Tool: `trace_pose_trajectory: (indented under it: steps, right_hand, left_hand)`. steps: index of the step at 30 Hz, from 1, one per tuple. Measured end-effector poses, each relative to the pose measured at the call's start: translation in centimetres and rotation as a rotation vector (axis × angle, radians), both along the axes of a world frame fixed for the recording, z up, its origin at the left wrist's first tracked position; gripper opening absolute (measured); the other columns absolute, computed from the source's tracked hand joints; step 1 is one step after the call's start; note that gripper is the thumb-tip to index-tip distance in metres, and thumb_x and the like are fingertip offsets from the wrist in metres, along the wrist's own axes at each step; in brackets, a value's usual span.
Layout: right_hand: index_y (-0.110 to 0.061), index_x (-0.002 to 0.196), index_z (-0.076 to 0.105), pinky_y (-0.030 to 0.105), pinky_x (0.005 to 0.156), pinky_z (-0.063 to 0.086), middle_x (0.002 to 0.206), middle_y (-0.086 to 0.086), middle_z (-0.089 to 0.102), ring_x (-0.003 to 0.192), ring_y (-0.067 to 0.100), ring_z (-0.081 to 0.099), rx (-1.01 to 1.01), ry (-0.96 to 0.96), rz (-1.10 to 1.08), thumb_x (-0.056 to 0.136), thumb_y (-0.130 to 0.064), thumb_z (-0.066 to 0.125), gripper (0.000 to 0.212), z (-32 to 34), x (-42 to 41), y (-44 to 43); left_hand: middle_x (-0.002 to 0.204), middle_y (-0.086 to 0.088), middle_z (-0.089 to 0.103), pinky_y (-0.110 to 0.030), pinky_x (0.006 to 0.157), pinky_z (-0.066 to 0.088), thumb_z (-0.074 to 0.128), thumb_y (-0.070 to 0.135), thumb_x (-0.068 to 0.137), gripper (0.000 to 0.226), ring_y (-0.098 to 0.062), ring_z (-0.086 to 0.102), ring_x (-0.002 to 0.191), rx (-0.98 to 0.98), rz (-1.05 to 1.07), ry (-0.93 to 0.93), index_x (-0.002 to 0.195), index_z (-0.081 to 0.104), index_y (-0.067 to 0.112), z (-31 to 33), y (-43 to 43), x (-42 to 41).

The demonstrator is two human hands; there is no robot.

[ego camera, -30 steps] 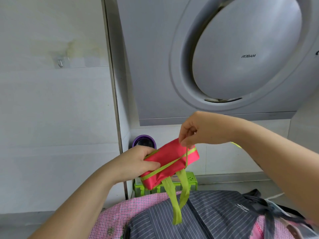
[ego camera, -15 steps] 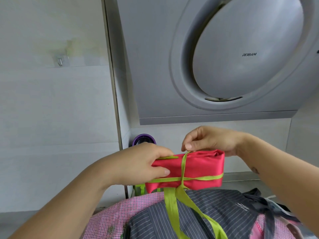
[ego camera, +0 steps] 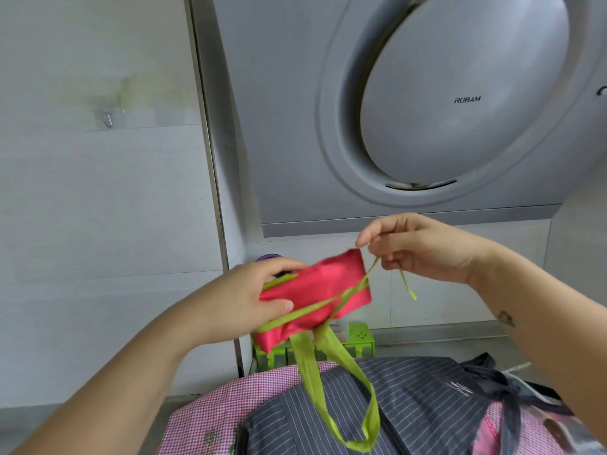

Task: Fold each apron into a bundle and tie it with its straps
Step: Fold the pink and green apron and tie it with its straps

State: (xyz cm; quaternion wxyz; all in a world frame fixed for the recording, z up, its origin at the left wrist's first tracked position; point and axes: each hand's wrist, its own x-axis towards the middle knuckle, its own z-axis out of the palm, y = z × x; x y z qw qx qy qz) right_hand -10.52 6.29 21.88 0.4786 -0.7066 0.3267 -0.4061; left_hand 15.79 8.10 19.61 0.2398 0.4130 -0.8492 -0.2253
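A red apron, folded into a small bundle, is held up in the air in front of me. My left hand grips its left end, thumb on the front face. A thin green strap runs across the bundle and up to my right hand, which pinches it just past the bundle's upper right corner; the strap's short tail hangs below the fingers. A wider green neck loop dangles from the bundle's underside.
Below lie a dark grey striped apron and a pink checked apron. A green plastic rack stands against the wall behind. A grey range hood hangs overhead. A purple-rimmed container peeks out behind my left hand.
The bundle has tilted so its right end is higher. My right hand has moved up and right off the bundle's top, pulling the thin strap taut.
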Motion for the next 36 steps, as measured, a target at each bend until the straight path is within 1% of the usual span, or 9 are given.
trace_pose_trajectory:
  steps: [4, 7, 10, 15, 20, 25, 28, 32, 36]
  right_hand:
    - [-0.015, 0.075, 0.069, 0.018, 0.054, 0.05, 0.061, 0.003, 0.054, 0.071, 0.014, 0.068, 0.128, -0.366, -0.063, 0.086, 0.003, 0.052, 0.027, -0.3, 0.3, 0.4]
    - [-0.012, 0.083, 0.06, 0.016, 0.045, 0.047, 0.054, 0.002, 0.041, 0.07, 0.018, 0.071, 0.257, -0.598, -0.17, 0.095, 0.001, 0.042, 0.025, -0.8, 0.8, 0.3]
    - [-0.011, 0.084, 0.06, 0.019, 0.051, 0.053, 0.051, 0.001, 0.044, 0.057, 0.015, 0.067, 0.247, -0.64, -0.203, 0.095, -0.001, 0.045, 0.021, -0.9, 1.3, 0.2]
    - [-0.011, 0.081, 0.066, 0.016, 0.051, 0.041, 0.06, 0.001, 0.05, 0.049, 0.009, 0.045, -0.093, -0.234, -0.334, 0.091, -0.001, 0.054, 0.019, -0.4, 2.2, 0.3]
    - [-0.022, 0.078, 0.069, 0.026, 0.06, 0.045, 0.073, 0.01, 0.066, 0.061, 0.01, 0.053, -0.482, 0.436, -0.324, 0.082, -0.004, 0.063, 0.02, -0.1, 4.2, 0.8]
    - [-0.014, 0.083, 0.066, 0.021, 0.07, 0.051, 0.08, 0.0, 0.068, 0.072, 0.009, 0.062, -0.289, 0.404, -0.132, 0.082, 0.009, 0.062, 0.024, 0.4, 4.1, 0.0]
    - [-0.011, 0.08, 0.066, 0.027, 0.074, 0.055, 0.083, 0.012, 0.072, 0.075, 0.016, 0.067, -0.243, 0.384, -0.169, 0.081, 0.011, 0.063, 0.022, 0.0, 3.8, -0.9]
    - [-0.006, 0.081, 0.066, 0.017, 0.065, 0.052, 0.084, 0.011, 0.072, 0.071, 0.014, 0.065, -0.199, 0.384, -0.133, 0.08, 0.006, 0.068, 0.013, -0.7, 3.7, -1.0]
    - [-0.007, 0.073, 0.064, 0.019, 0.073, 0.055, 0.089, 0.013, 0.072, 0.075, 0.014, 0.069, -0.072, 0.241, -0.021, 0.08, 0.017, 0.06, 0.025, -1.3, 3.5, -1.6]
  left_hand:
    - [0.109, 0.018, 0.065, -0.02, 0.072, 0.056, 0.06, 0.015, 0.093, 0.045, 0.001, 0.067, 0.092, 0.06, 0.021, 0.187, 0.116, 0.048, 0.05, 0.2, -0.7, 0.5]
    - [0.103, 0.018, 0.067, -0.014, 0.064, 0.052, 0.059, 0.011, 0.092, 0.045, 0.002, 0.068, 0.089, 0.086, 0.025, 0.252, 0.113, 0.049, 0.05, 0.1, -0.8, 0.4]
    - [0.105, 0.021, 0.065, -0.016, 0.065, 0.053, 0.06, 0.013, 0.092, 0.045, 0.002, 0.067, 0.091, 0.099, 0.024, 0.233, 0.117, 0.049, 0.048, -0.1, -0.8, 0.1]
    - [0.1, 0.02, 0.068, -0.019, 0.069, 0.055, 0.06, 0.011, 0.092, 0.044, -0.001, 0.068, 0.09, 0.127, 0.021, 0.262, 0.109, 0.052, 0.051, -0.4, -1.0, -0.3]
    - [0.107, 0.016, 0.066, -0.026, 0.078, 0.057, 0.061, 0.011, 0.092, 0.043, -0.005, 0.069, 0.09, 0.109, 0.026, 0.17, 0.108, 0.051, 0.05, -0.7, -1.2, -0.8]
    - [0.102, 0.012, 0.07, -0.037, 0.084, 0.057, 0.061, 0.013, 0.091, 0.042, -0.008, 0.069, 0.088, 0.061, 0.032, -0.011, 0.119, 0.056, 0.045, -0.7, -1.2, -1.2]
    - [0.096, 0.018, 0.07, -0.034, 0.077, 0.058, 0.058, 0.016, 0.093, 0.041, -0.007, 0.069, 0.082, 0.042, 0.002, -0.107, 0.123, 0.055, 0.044, -0.7, -0.8, -1.3]
    - [0.106, 0.02, 0.065, -0.034, 0.074, 0.059, 0.056, 0.024, 0.095, 0.044, -0.006, 0.068, 0.086, -0.006, -0.031, -0.192, 0.13, 0.047, 0.048, -0.8, -0.3, -1.4]
    - [0.097, 0.03, 0.061, -0.026, 0.069, 0.057, 0.054, 0.025, 0.095, 0.055, -0.004, 0.067, 0.076, -0.046, -0.071, -0.25, 0.132, 0.034, 0.062, -0.9, 0.6, -1.5]
